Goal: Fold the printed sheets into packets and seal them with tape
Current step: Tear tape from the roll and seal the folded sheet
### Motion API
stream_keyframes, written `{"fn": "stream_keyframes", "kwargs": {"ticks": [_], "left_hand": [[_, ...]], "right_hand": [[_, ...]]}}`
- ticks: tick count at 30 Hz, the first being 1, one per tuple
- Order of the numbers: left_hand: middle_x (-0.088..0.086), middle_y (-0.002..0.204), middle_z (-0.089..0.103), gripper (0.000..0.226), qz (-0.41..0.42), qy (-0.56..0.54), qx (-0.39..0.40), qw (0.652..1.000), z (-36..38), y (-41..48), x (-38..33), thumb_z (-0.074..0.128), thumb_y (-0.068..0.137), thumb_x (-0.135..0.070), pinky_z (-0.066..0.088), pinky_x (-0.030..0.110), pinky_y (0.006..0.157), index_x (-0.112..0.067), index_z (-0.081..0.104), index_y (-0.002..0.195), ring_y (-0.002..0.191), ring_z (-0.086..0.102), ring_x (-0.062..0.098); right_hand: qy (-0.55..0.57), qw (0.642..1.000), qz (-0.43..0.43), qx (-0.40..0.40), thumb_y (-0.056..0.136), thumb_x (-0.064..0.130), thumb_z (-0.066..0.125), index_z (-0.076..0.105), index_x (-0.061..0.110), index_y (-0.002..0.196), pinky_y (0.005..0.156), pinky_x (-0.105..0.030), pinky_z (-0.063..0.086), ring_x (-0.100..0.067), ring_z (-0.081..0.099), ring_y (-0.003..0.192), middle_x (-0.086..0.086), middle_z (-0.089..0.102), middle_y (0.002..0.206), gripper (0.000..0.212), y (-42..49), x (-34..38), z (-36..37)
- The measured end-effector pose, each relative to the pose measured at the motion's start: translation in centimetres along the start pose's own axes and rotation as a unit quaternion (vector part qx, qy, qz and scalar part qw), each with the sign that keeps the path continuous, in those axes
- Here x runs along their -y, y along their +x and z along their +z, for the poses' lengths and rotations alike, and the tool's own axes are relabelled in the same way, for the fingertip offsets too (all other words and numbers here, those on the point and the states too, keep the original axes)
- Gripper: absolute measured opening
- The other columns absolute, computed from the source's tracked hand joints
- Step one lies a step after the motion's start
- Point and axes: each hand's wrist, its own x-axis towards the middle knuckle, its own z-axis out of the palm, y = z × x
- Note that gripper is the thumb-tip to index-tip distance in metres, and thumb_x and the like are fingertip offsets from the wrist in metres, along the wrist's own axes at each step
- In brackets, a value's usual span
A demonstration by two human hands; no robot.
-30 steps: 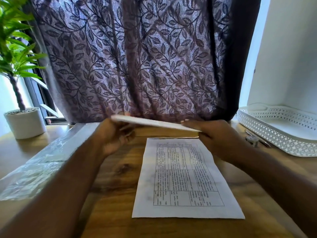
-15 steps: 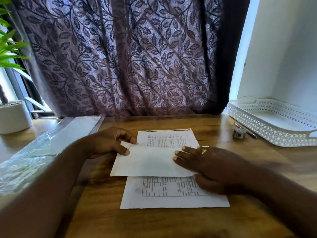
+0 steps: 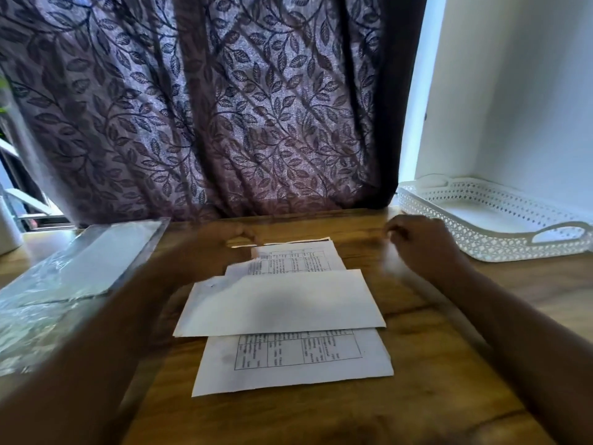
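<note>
A folded white sheet (image 3: 282, 303) lies blank side up across a printed sheet (image 3: 288, 367) with a table on it, in the middle of the wooden table (image 3: 417, 396). The printed sheet shows above and below the folded one. My left hand (image 3: 211, 248) is blurred at the printed sheet's far left corner; whether it touches the paper is unclear. My right hand (image 3: 426, 248) is off the papers, to their right near the tray, with curled, blurred fingers. Nothing shows clearly in either hand.
A white perforated tray (image 3: 481, 248) stands at the right against the wall. A clear plastic sleeve (image 3: 64, 284) holding paper lies at the left. A leaf-patterned curtain (image 3: 224, 123) hangs behind the table, and a white pot (image 3: 8, 232) peeks in at the far left.
Both hands have let go of the folded sheet, which now rests on the printed sheet. My right hand has moved right toward the tray; my left hand has slid to the far edge.
</note>
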Motion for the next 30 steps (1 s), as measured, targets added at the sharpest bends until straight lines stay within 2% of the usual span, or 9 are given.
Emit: {"fn": "stream_keyframes", "kwargs": {"ticks": [2, 5, 14, 17, 19, 21, 25, 27, 30], "left_hand": [[-0.019, 0.11, 0.065, 0.015, 0.052, -0.011, 0.024, 0.998, 2.0, 1.1, -2.4, 0.067, 0.094, -0.025, 0.046, 0.019, 0.085, -0.027, 0.071, 0.108, 0.102, 0.059, 0.002], [-0.012, 0.118, 0.067, 0.017, 0.094, 0.012, 0.05, 0.994, 4.2, 2.7, -4.9, 0.069, 0.093, -0.026, 0.045, 0.029, 0.094, -0.024, 0.072, 0.109, 0.108, 0.058, 0.007], [-0.013, 0.119, 0.065, 0.012, 0.117, 0.039, -0.025, 0.992, 7.5, 3.4, -6.1, 0.068, 0.093, -0.027, 0.044, 0.026, 0.093, -0.029, 0.069, 0.104, 0.11, 0.055, 0.008], [-0.014, 0.11, 0.067, 0.016, 0.092, -0.019, -0.077, 0.993, 7.7, 3.4, -5.9, 0.069, 0.092, -0.025, 0.045, 0.014, 0.084, -0.025, 0.069, 0.109, 0.099, 0.06, 0.005], [-0.009, 0.103, 0.072, 0.018, 0.064, -0.092, -0.094, 0.989, 7.6, 3.6, -5.9, 0.07, 0.091, -0.025, 0.054, 0.027, 0.086, -0.022, 0.07, 0.109, 0.095, 0.066, 0.008], [-0.009, 0.101, 0.072, 0.026, 0.046, -0.167, -0.093, 0.98, 7.5, 3.6, -6.3, 0.071, 0.09, -0.028, 0.058, 0.034, 0.087, -0.024, 0.069, 0.115, 0.094, 0.067, 0.007], [-0.016, 0.112, 0.068, 0.046, 0.07, -0.164, -0.074, 0.981, 7.4, 3.1, -7.1, 0.074, 0.088, -0.029, 0.052, 0.015, 0.082, -0.025, 0.062, 0.132, 0.093, 0.062, -0.009], [-0.016, 0.11, 0.069, 0.042, 0.092, -0.153, -0.088, 0.98, 7.5, 2.8, -7.4, 0.075, 0.087, -0.027, 0.049, 0.013, 0.081, -0.026, 0.065, 0.128, 0.095, 0.063, -0.006], [-0.017, 0.103, 0.073, 0.034, 0.108, -0.168, -0.104, 0.974, 7.4, 2.6, -7.7, 0.077, 0.085, -0.022, 0.05, 0.007, 0.079, -0.027, 0.071, 0.118, 0.093, 0.066, -0.006]], "right_hand": [[-0.049, 0.995, 0.085, -0.033, 0.086, 0.01, 0.064, 0.075, 0.017, 0.106, 0.089, -0.035, 0.052, -0.031, 0.067, 0.102, -0.01, 0.075, 0.11, 0.025, 1.1, -2.4, -0.3], [-0.078, 0.987, 0.141, 0.0, 0.084, 0.018, 0.07, 0.072, 0.013, 0.118, 0.09, -0.036, 0.048, -0.035, 0.062, 0.112, -0.019, 0.068, 0.12, 0.034, 1.5, -4.6, -0.3], [-0.108, 0.989, 0.097, 0.024, 0.088, 0.024, 0.071, 0.075, 0.013, 0.097, 0.077, -0.033, 0.046, -0.032, 0.065, 0.099, -0.011, 0.073, 0.105, 0.014, 2.4, -6.9, 1.2], [0.059, 0.995, 0.072, 0.023, 0.082, 0.025, 0.081, 0.076, 0.017, 0.085, 0.072, -0.028, 0.043, -0.018, 0.069, 0.082, 0.005, 0.073, 0.082, 0.01, 1.8, -5.2, 0.7], [0.239, 0.968, 0.044, 0.06, 0.08, 0.017, 0.083, 0.076, 0.018, 0.082, 0.076, -0.032, 0.052, -0.01, 0.07, 0.075, 0.007, 0.075, 0.075, 0.008, 0.8, -2.6, 0.2], [0.327, 0.941, -0.004, 0.085, 0.077, 0.008, 0.084, 0.078, 0.014, 0.087, 0.079, -0.03, 0.055, -0.007, 0.068, 0.078, 0.004, 0.077, 0.082, 0.013, -0.3, -0.2, -0.1], [0.358, 0.924, -0.077, 0.111, 0.075, -0.002, 0.081, 0.077, 0.004, 0.094, 0.076, -0.02, 0.056, -0.006, 0.072, 0.084, 0.009, 0.078, 0.09, 0.02, -1.2, 2.7, 0.0], [0.343, 0.927, -0.098, 0.113, 0.076, -0.002, 0.081, 0.077, 0.003, 0.095, 0.08, -0.028, 0.059, -0.019, 0.073, 0.093, -0.002, 0.079, 0.098, 0.02, -1.2, 3.2, 0.3], [0.356, 0.92, -0.116, 0.118, 0.076, -0.008, 0.08, 0.075, -0.002, 0.095, 0.077, -0.025, 0.059, -0.023, 0.073, 0.094, -0.008, 0.077, 0.1, 0.02, -1.3, 3.3, 0.7]]}}
